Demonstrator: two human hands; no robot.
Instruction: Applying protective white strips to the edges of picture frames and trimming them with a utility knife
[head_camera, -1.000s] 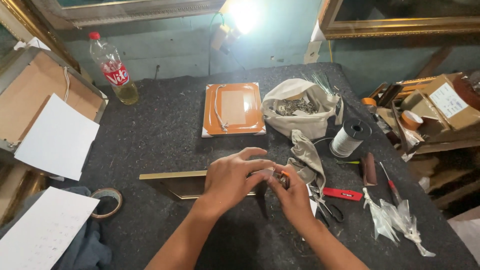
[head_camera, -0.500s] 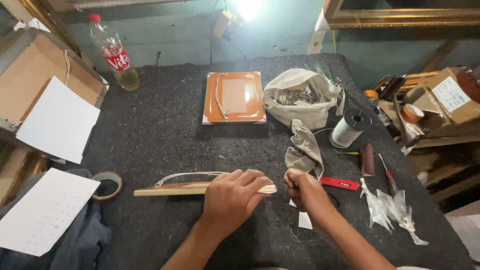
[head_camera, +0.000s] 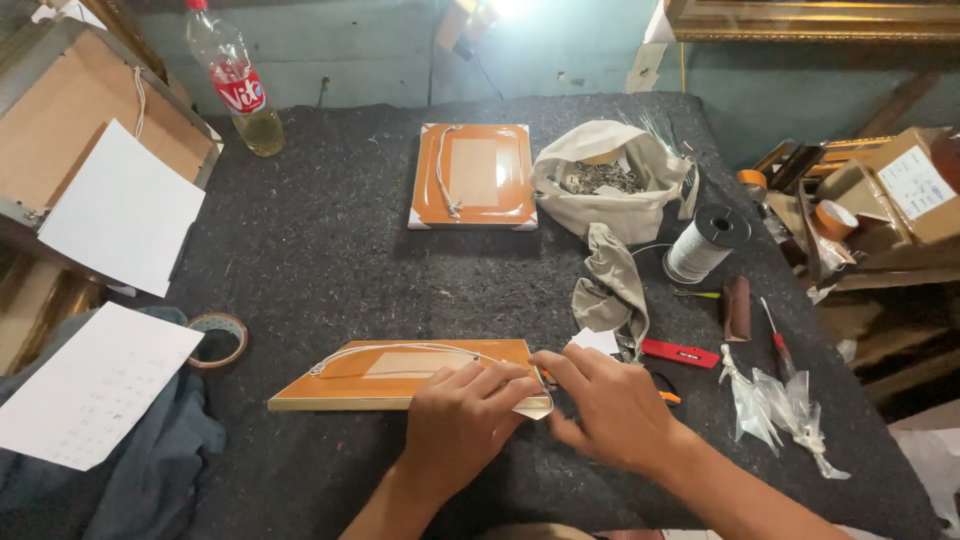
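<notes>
My left hand (head_camera: 462, 420) and right hand (head_camera: 618, 410) close their fingers on the right corner of the near orange frame (head_camera: 400, 375), cord already strung across its back. Behind it, a second frame (head_camera: 474, 176) lies finished, I think; this corner remains.

Far up-left of the left hand (head_camera: 462, 425), a bottle's red label (head_camera: 238, 88); far right, a white-labelled brown box (head_camera: 915, 183)

both hands, left hand (head_camera: 462, 418) and right hand (head_camera: 612, 408), lie palm-down, fingertips meeting.
</notes>
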